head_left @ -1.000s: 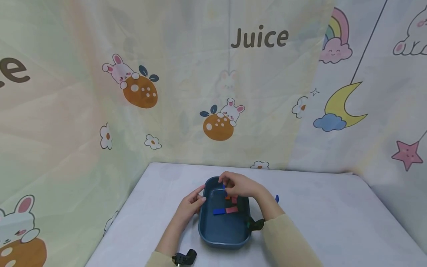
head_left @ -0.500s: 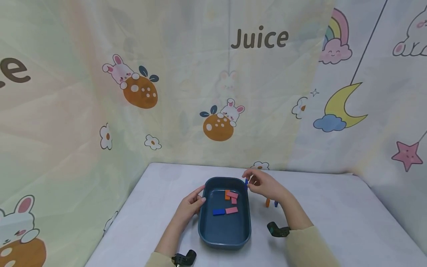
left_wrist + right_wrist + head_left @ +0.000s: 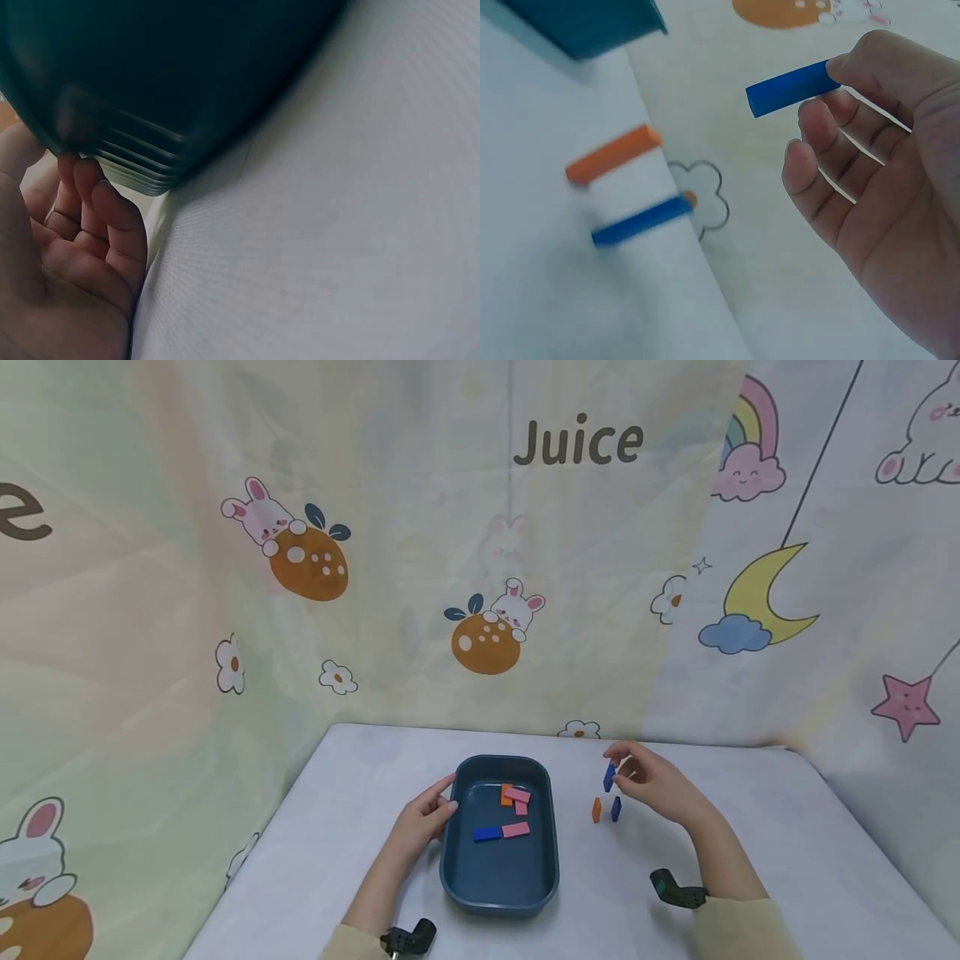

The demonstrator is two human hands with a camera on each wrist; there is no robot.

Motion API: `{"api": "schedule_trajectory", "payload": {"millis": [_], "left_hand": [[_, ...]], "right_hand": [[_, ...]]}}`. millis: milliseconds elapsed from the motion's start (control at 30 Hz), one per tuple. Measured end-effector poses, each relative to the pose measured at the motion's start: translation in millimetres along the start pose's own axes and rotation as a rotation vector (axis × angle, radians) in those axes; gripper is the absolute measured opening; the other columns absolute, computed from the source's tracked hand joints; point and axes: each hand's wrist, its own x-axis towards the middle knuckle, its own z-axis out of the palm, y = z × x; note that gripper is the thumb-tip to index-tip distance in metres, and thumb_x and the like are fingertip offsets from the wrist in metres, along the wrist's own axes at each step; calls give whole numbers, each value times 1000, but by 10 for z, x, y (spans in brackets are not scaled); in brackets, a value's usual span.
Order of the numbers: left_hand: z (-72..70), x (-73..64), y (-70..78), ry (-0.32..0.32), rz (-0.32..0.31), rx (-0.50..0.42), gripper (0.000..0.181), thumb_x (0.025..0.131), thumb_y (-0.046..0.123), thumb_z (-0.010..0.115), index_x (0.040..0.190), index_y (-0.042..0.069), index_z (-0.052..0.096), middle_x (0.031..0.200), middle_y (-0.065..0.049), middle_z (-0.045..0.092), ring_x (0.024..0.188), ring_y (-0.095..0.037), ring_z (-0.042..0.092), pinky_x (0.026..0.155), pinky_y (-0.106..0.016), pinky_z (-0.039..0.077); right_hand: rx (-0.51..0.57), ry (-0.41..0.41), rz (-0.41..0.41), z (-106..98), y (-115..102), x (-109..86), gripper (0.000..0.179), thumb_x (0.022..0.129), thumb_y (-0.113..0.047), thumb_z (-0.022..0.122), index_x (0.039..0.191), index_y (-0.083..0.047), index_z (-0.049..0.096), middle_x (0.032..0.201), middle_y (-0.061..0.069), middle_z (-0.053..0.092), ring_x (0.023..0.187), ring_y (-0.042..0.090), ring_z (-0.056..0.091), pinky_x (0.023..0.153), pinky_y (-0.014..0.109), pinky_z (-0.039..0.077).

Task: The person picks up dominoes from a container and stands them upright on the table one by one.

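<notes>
My right hand [image 3: 651, 781] pinches a blue block [image 3: 787, 90]; my left hand [image 3: 416, 820], fingers relaxed, touches the tray [image 3: 498, 881] at its left edge — probably mid-placement, calling for steady upright lowering.

The left hand [image 3: 75, 270] holds the teal tray [image 3: 172, 67].

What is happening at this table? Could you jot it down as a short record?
Left hand: touches the side of the tray
Right hand: pinches a blue block
In the tray: three pink blocks, one orange block, one blue block
Standing on the table: one orange block, one blue block, both right of the tray
Backdrop: printed with rabbits and the word Juice
</notes>
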Motion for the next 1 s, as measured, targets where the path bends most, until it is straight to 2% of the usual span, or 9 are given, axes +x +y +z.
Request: {"api": "schedule_trajectory", "payload": {"millis": [267,467,600,833,1000], "left_hand": [[-8,11,-12,-14,17,16,50,97,30,62,146,27,49,91,-4,58,72,-15,53,65,-26,49],[-6,7,-20,-5,17,19,51,96,30,64,145,27,49,91,-5,58,73,-16,53,66,-27,50],[-3,6,-15,-9,17,15,51,97,30,63,146,27,49,92,-5,57,73,-16,53,67,-27,50],[-13,11,0,-2,7,2,49,96,32,65,143,31,51,91,-4,58,72,-16,53,66,-27,49],[-5,6,15,-1,3,-21,51,94,32,67,143,29,52,91,-7,57,72,-17,52,66,-28,49]], "right_hand": [[-51,42,90,-148,296,-217,34,95,-14,63,127,-18,53,114,7,56,92,16,58,72,26,52],[-49,20,111,-62,581,-309,36,96,-17,63,130,-15,53,114,6,56,90,10,58,68,25,50],[-54,44,116,-6,718,-317,37,95,-13,63,130,-13,54,113,6,57,88,10,58,68,25,49],[-60,14,166,2,767,-305,38,95,-11,62,131,-15,53,115,6,57,90,13,56,68,26,48],[-44,-6,184,10,780,-305,38,95,-13,63,132,-14,53,117,7,57,89,15,57,66,27,48]]}}
